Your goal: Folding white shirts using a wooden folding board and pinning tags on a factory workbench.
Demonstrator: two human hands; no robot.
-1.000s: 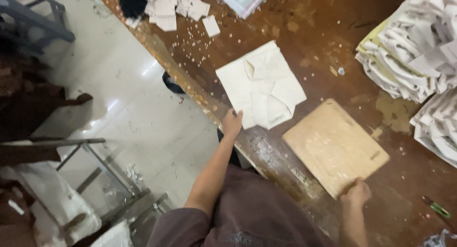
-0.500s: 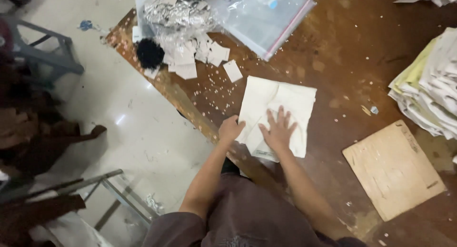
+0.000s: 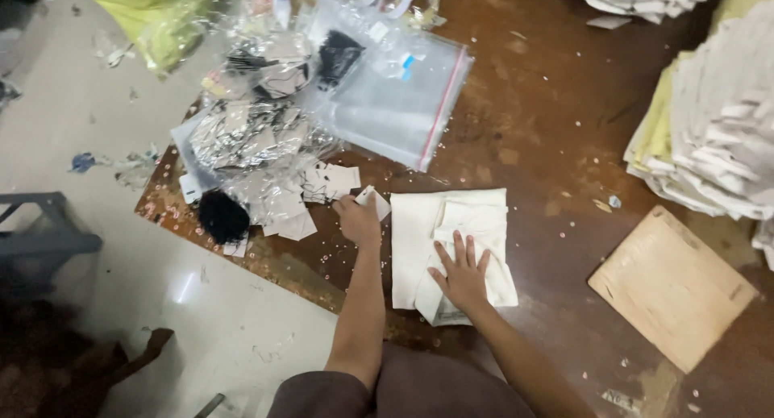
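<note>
Two hands | right hand (image 3: 462,274) flat on folded cloth (image 3: 451,245) (near table edge (image 3: 242,249)) | left hand (image 3: 359,218) pinches tag (image 3: 372,199)

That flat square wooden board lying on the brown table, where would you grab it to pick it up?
Probably by the near corner of the flat square wooden board, coming from the person's right. It lies flat on the brown wooden table, turned like a diamond, with bare table around its corners, so fingers can slip under an edge there.

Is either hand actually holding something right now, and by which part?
The left hand pinches a small white card by its lower edge. The right hand grips nothing; it lies flat on the folded cream cloth.
</note>
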